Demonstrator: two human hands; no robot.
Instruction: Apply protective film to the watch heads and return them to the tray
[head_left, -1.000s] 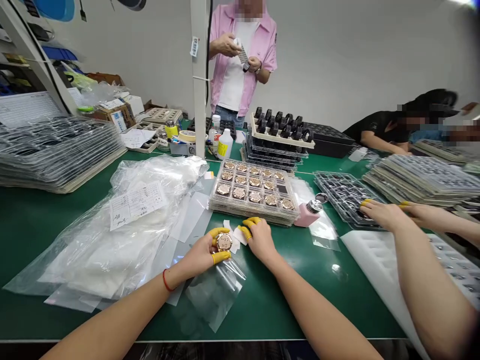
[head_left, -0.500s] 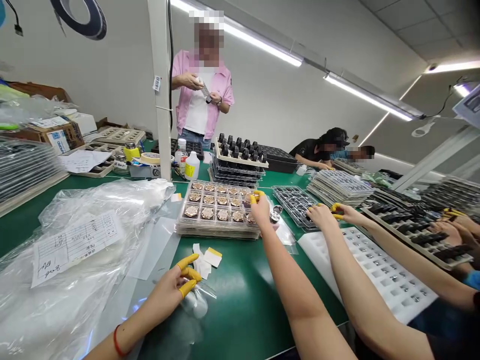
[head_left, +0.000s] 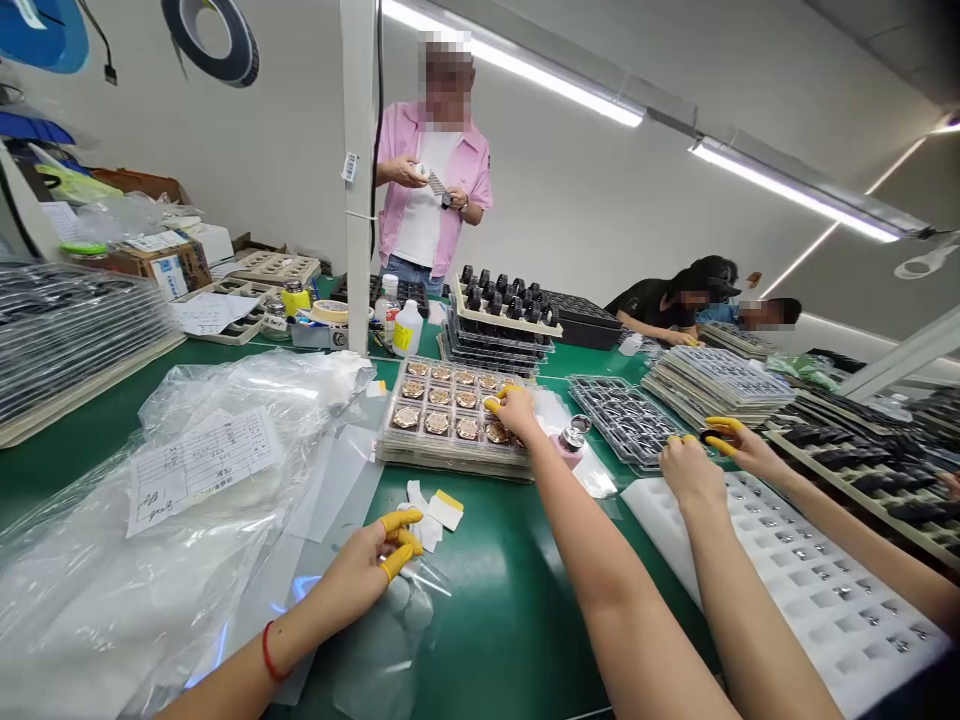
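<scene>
My left hand (head_left: pixel 371 565), in yellow finger cots and with a red band at the wrist, lies on the green table with its fingertips pinched at the edge of a small clear bag (head_left: pixel 409 605). My right hand (head_left: pixel 516 412) reaches out over the near right corner of a clear tray stack (head_left: pixel 420 455) filled with round gold watch cases. Its fingers curl down on one gold watch case (head_left: pixel 498 433). Small white and yellow paper slips (head_left: pixel 439 508) lie between the two hands.
A pink pump bottle (head_left: pixel 570 442) stands right of the tray. A co-worker's hands (head_left: pixel 686 472) work over a white foam tray (head_left: pixel 817 590) and dark trays (head_left: pixel 622 415). Large plastic bags (head_left: pixel 187 500) lie left. A person in a pink shirt (head_left: pixel 435 190) stands behind.
The gold watch case has passed from my left hand to my right, which carried it out and down onto the tray. My left hand stayed by the clear bag. The view tilted up.
</scene>
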